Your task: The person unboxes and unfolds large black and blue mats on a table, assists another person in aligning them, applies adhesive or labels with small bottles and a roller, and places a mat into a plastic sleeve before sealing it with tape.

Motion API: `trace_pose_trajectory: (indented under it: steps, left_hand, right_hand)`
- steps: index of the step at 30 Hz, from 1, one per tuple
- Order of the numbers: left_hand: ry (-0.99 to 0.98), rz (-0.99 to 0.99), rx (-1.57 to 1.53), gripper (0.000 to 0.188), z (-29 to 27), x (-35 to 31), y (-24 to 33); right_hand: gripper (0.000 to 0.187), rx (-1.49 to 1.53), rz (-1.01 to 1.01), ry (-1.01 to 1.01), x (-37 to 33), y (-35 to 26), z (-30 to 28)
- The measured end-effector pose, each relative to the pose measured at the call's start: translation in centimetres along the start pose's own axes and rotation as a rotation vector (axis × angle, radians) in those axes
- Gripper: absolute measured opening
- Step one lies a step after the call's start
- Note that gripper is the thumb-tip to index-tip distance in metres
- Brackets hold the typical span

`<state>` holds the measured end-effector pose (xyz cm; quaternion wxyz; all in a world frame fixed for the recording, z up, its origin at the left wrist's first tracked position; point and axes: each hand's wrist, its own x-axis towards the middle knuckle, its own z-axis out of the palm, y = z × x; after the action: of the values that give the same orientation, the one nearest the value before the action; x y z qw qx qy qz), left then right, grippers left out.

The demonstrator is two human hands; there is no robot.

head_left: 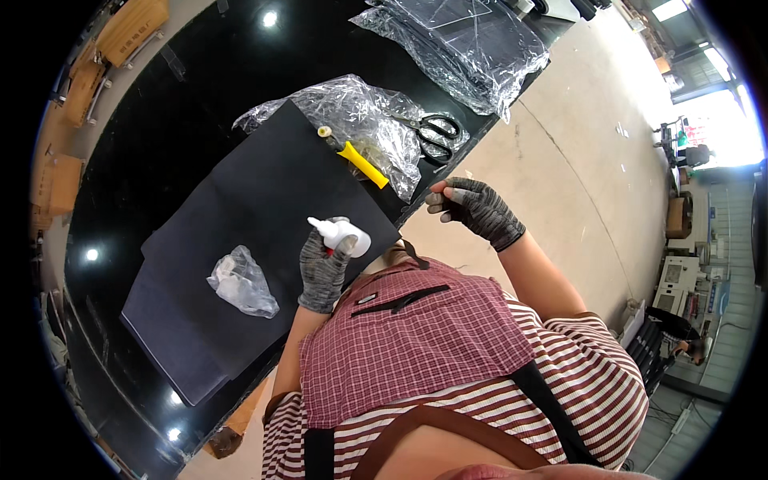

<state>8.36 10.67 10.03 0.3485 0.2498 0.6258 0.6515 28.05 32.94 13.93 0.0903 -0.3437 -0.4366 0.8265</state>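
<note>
My left hand (324, 272), in a grey fingerless-tip glove, is closed round a small white squeeze bottle (350, 238) with a narrow nozzle. The bottle lies tilted in the grip, its nozzle toward the upper left, above dark flat sheets (240, 192). A bit of red shows by the fingers. My right hand (478, 210), gloved alike, is raised beyond the table edge with fingers curled toward the thumb; whether anything small is pinched there is hidden. On the sheets lies a crumpled clear plastic bag (242, 282), its whitish contents unclear.
A yellow-handled tool (364, 166) and a small round pale item (324, 131) lie at the sheets' far edge. Beyond are crumpled clear film (352, 104), black-handled scissors (438, 138) and a plastic-wrapped stack (472, 48). Cardboard boxes (132, 30) stand past the black table (120, 160).
</note>
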Motion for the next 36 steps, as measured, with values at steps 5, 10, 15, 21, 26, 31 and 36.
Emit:
trace_pose_trajectory:
  steps: [5,10,15,21,26,31,36]
  left_hand:
    - [0.078,-0.096,-0.071,0.041,-0.5,-0.8,-0.3]
    - [0.064,-0.109,-0.024,0.041,0.4,-0.1,-0.3]
    - [0.065,-0.153,0.064,0.044,-0.4,0.0,0.6]
    - [0.109,-0.15,0.024,0.04,-0.4,0.7,-0.2]
    - [0.077,-0.191,-0.003,0.04,0.4,1.3,0.6]
    - [0.067,-0.136,-0.082,0.04,0.8,1.7,0.4]
    - [0.002,-0.138,-0.243,0.039,1.0,1.9,1.4]
  right_hand:
    - [0.034,0.027,0.227,0.259,2.4,4.3,-9.4]
    - [0.068,0.368,0.283,0.65,9.4,9.0,-16.6]
    - [0.059,0.678,0.145,0.494,11.3,4.2,-11.3]
    - [0.037,0.447,-0.179,0.423,2.4,1.2,-14.9]
    - [0.032,0.41,-0.179,0.414,2.6,-0.3,-13.9]
    - [0.02,-0.021,-0.007,0.732,6.2,2.9,-15.9]
    - [0.031,-0.38,-0.264,0.134,4.5,1.0,-2.3]
